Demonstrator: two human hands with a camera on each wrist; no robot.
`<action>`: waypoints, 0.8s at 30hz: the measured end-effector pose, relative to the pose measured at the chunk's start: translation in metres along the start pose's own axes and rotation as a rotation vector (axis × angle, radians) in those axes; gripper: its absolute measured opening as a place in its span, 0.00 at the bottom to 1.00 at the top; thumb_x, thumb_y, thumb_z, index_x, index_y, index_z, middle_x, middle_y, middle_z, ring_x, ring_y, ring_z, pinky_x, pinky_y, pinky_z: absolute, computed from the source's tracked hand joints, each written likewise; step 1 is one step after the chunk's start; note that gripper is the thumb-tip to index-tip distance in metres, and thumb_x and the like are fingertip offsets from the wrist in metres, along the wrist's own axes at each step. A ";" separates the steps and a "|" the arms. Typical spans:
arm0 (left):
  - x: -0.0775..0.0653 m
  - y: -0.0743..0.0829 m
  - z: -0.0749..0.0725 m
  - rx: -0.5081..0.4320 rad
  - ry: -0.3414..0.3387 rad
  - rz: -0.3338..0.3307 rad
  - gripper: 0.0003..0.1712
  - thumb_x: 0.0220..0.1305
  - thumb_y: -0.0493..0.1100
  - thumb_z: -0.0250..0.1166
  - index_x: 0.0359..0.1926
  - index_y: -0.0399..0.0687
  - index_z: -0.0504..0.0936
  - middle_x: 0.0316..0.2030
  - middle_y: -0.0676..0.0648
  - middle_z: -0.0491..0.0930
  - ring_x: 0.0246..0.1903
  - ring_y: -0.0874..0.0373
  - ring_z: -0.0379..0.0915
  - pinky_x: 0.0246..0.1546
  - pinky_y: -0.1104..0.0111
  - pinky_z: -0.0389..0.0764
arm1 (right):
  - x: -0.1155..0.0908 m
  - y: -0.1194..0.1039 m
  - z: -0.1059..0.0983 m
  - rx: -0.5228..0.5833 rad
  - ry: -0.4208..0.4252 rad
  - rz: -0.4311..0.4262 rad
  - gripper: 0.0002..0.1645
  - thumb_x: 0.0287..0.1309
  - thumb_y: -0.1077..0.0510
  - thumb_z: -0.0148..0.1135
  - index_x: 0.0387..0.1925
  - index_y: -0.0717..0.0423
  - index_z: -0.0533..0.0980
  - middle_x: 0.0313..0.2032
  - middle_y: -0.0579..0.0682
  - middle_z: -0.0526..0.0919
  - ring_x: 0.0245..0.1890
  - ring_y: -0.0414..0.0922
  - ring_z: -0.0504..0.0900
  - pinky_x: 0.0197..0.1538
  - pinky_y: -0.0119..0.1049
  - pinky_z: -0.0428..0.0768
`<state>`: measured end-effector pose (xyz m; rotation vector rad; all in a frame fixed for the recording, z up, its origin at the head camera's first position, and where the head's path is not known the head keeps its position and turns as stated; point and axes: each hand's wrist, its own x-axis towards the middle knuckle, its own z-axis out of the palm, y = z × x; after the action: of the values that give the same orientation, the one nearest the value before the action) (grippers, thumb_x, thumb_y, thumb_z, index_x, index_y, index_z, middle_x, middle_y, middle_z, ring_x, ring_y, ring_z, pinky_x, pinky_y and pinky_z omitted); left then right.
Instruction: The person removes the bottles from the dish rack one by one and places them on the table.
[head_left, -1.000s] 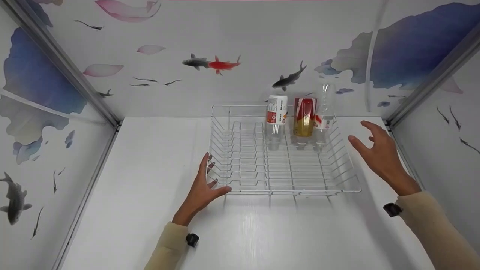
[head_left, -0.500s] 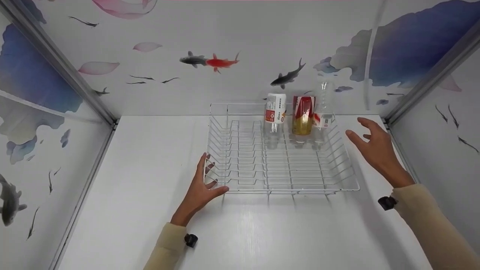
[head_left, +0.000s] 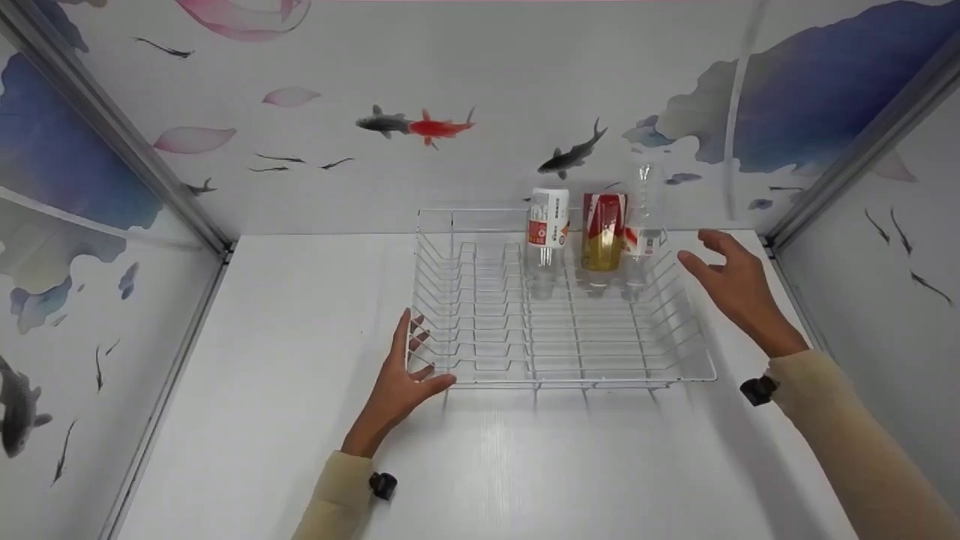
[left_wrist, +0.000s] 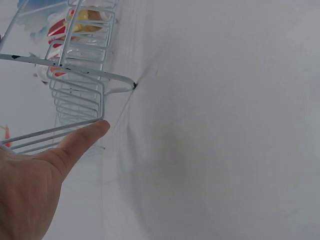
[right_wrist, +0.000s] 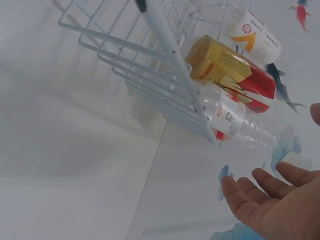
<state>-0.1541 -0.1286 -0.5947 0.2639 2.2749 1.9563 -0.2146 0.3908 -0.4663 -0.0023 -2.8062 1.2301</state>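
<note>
A white wire dish rack (head_left: 555,381) stands on the white table. In the head view my left hand (head_left: 401,386) grips its front left corner, the thumb along the front rim and the other fingertips showing through the side wires. The thumb (left_wrist: 82,142) touches the wire in the left wrist view. My right hand (head_left: 739,296) is to the right of the rack, fingers spread and slightly bent, holding nothing. Nearest to it is a clear plastic bottle (head_left: 643,225) at the rack's back right. Beside that stand a red and gold can (head_left: 604,232) and another clear bottle with a white label (head_left: 547,225).
White panels with painted fish and lotus leaves enclose the table (head_left: 315,315) at the back and both sides. Metal frame posts (head_left: 199,202) run along the corners. The can and bottles stand close together along the rack's back edge.
My right hand has moved a little left, closer to the rack's right side and the clear bottle. The left hand keeps its hold at the corner. The camera view has shifted slightly.
</note>
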 end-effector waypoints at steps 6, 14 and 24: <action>-0.001 0.000 0.001 0.003 0.008 -0.029 0.81 0.56 0.55 0.88 0.91 0.61 0.35 0.86 0.39 0.52 0.83 0.37 0.56 0.73 0.45 0.76 | 0.010 -0.004 0.006 0.011 -0.017 0.011 0.51 0.80 0.32 0.59 0.85 0.62 0.59 0.81 0.69 0.64 0.78 0.70 0.68 0.74 0.72 0.71; -0.001 -0.001 0.001 0.003 0.010 -0.036 0.80 0.57 0.53 0.88 0.91 0.62 0.36 0.85 0.40 0.54 0.83 0.38 0.57 0.72 0.45 0.76 | 0.019 -0.008 0.012 0.037 -0.017 0.018 0.52 0.79 0.31 0.58 0.84 0.64 0.61 0.80 0.70 0.65 0.80 0.68 0.63 0.77 0.72 0.66; -0.004 0.000 -0.003 0.006 -0.009 -0.031 0.83 0.54 0.56 0.89 0.91 0.62 0.34 0.86 0.39 0.53 0.83 0.38 0.57 0.72 0.46 0.77 | 0.032 -0.011 0.018 0.037 -0.040 0.046 0.52 0.80 0.31 0.58 0.83 0.65 0.60 0.80 0.70 0.65 0.81 0.68 0.63 0.80 0.70 0.64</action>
<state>-0.1509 -0.1326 -0.5941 0.2361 2.2665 1.9296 -0.2477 0.3713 -0.4686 -0.0409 -2.8317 1.3059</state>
